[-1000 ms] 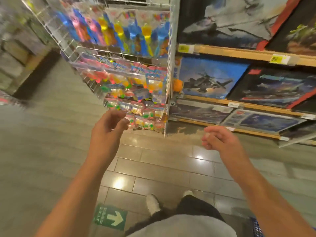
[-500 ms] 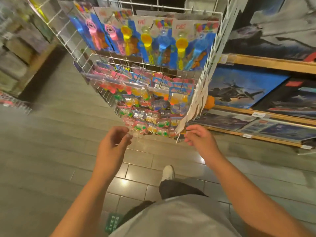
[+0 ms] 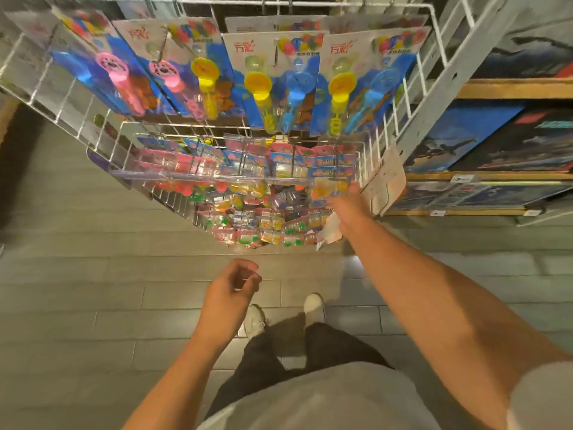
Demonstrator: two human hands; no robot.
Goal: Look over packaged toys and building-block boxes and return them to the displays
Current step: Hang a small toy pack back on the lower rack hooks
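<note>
Reaching right hand into small toy packs, grip unclear | left hand loosely curled, empty | carded toys hang upright

The right hand now reaches up among the small packaged toys on the wire rack, having left the rack's bottom edge. The left hand has dropped lower, away from the packets, fingers loosely curled.
</note>
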